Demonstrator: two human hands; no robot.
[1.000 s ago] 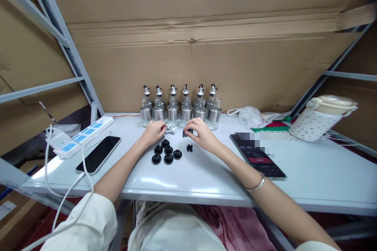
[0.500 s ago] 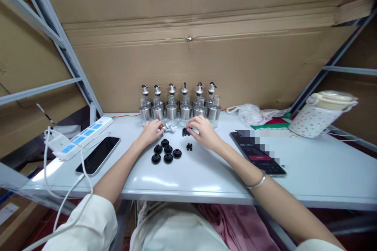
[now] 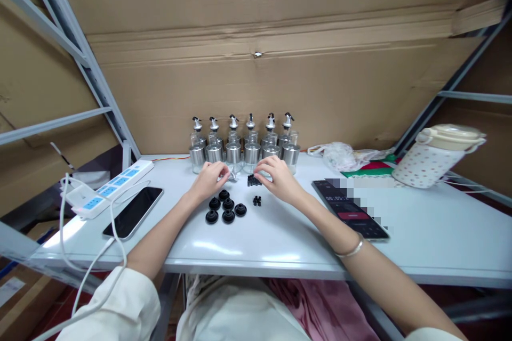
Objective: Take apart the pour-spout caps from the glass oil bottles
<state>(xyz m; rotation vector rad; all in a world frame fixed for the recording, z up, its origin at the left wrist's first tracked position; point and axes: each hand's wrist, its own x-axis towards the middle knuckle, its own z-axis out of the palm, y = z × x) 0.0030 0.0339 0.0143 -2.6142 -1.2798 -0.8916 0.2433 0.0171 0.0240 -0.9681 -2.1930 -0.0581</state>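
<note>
My left hand [image 3: 210,180] rests on the table with its fingers curled into a pinch, beside small silver metal pieces [image 3: 233,177] that it partly covers. Thumb and fingers of my right hand [image 3: 277,178] are brought together at a row of small black pieces [image 3: 252,180]. What lies between the fingertips of either hand is too small or hidden to name. Nearer to me sit several round black stoppers [image 3: 228,203]. A little cluster of tiny black parts [image 3: 257,201] lies to their right.
Behind my hands stand glass bottles with steel sleeves [image 3: 233,152]; the back row carries pourer tops [image 3: 234,121]. A power strip [image 3: 116,186] and phone [image 3: 134,212] lie left. A second phone [image 3: 348,208], plastic bag [image 3: 340,155] and dotted jug [image 3: 438,160] are on the right.
My left hand has shifted slightly right, over the silver pieces, covering more of them. The right hand stays at the black row, its thumb and fingers a little altered.
</note>
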